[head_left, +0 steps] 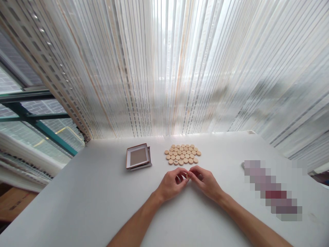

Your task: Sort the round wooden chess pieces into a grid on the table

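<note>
My left hand (172,183) and my right hand (205,181) meet fingertip to fingertip above the white table. Between their pinched fingers is a small round wooden piece (187,175), mostly covered by the fingers. Just beyond my hands lies a cluster of pale wooden discs (182,153), set close together in rows. One disc (176,162) in the nearest row shows dark markings on top; most of the others look plain from here.
A shallow open box (139,157) with a brown rim sits left of the discs, stacked on another flat part. At the right lies a long pixelated object (273,190). Striped sheer curtains (169,68) hang along the table's far edge (205,134). A window stands at the left.
</note>
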Demonstrator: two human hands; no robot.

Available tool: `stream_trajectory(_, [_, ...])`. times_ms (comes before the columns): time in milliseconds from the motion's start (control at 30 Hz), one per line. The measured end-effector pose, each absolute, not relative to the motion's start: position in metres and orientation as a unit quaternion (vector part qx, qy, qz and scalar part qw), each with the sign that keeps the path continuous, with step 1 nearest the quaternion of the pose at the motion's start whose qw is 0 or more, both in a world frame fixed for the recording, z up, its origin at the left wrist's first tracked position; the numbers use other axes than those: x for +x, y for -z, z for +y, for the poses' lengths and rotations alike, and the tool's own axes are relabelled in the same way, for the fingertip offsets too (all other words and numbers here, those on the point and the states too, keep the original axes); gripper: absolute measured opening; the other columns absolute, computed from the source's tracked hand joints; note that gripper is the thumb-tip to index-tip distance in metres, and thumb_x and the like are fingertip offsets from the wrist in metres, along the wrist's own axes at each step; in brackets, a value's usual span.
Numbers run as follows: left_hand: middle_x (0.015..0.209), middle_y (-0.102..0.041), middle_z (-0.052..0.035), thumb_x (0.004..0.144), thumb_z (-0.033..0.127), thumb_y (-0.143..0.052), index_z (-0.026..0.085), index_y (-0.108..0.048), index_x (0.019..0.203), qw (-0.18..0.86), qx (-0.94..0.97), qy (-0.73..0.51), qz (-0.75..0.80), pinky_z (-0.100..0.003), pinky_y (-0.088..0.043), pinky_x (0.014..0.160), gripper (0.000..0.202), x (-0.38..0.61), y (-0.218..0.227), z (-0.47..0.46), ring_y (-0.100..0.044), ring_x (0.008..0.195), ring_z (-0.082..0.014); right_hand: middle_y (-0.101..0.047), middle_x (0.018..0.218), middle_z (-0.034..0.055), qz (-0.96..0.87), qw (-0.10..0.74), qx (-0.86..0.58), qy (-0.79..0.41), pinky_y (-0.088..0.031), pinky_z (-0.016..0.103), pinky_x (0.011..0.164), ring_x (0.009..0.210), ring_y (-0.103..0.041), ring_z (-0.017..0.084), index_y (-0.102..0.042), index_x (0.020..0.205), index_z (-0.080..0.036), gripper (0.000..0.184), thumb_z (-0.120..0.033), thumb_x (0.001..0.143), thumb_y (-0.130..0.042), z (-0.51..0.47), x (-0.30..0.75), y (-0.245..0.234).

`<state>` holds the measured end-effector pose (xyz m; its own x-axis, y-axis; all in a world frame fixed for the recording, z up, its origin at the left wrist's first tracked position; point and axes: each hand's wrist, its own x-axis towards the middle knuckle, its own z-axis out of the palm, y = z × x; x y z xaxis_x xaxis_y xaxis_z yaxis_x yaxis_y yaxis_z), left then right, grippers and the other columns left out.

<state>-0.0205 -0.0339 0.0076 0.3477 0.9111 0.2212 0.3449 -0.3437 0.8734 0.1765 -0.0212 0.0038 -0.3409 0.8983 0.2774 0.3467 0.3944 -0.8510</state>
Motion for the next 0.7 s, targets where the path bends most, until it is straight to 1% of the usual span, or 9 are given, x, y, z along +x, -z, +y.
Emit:
stream_trajectory(167, [0.090,-0.073,-0.0036,0.089,0.031,-0.063,0.020,-0.065,0.111,0.384,0.728,-0.376,0.426,-0.024,-0.053,0.065,0.025,-0.0206,-0.0079,-0.0339,-0.066,0.074,-0.0144,-0.067,0.081,0.0016,-0.739,0.389,-0.419,-0.357,-0.048,0.027,0.063,0.069,-0.060,0.016,-0.062,0.093,-0.021,0.021,-0.036,0.099,-0.049,-0.0223,0.1768,-0.0052])
stream_trajectory(400, [0.092,-0.073,-0.0043,0.089,0.032,-0.063,0.019,-0.065,0.111,0.394,0.715,-0.389,0.427,-0.024,-0.052,0.065,0.025,-0.0207,-0.0070,-0.0316,-0.066,0.077,-0.0146,-0.065,0.079,0.0012,-0.729,0.393,-0.420,-0.373,-0.049,0.027,0.064,0.069,-0.060,0.016,-0.061,0.097,-0.020,0.020,-0.035,0.099,-0.048,-0.0234,0.1768,-0.0049])
stream_trajectory(533, [0.090,-0.072,-0.0048,0.089,0.035,-0.063,0.018,-0.065,0.110,0.406,0.701,-0.393,0.435,-0.024,-0.051,0.065,0.027,-0.0212,-0.0066,-0.0306,-0.066,0.076,-0.0146,-0.067,0.082,0.0024,-0.728,0.396,-0.414,-0.376,-0.051,0.029,0.068,0.072,-0.062,0.017,-0.061,0.098,-0.021,0.018,-0.034,0.098,-0.049,-0.0241,0.1765,-0.0070])
stream_trajectory(700, [0.091,-0.072,-0.0054,0.088,0.035,-0.065,0.018,-0.065,0.110,0.417,0.689,-0.400,0.438,-0.024,-0.051,0.066,0.028,-0.0217,-0.0076,-0.0304,-0.065,0.076,-0.0146,-0.070,0.091,0.0041,-0.736,0.396,-0.392,-0.385,-0.054,0.030,0.074,0.080,-0.066,0.018,-0.060,0.103,-0.021,0.014,-0.031,0.095,-0.054,-0.0249,0.1771,-0.0112])
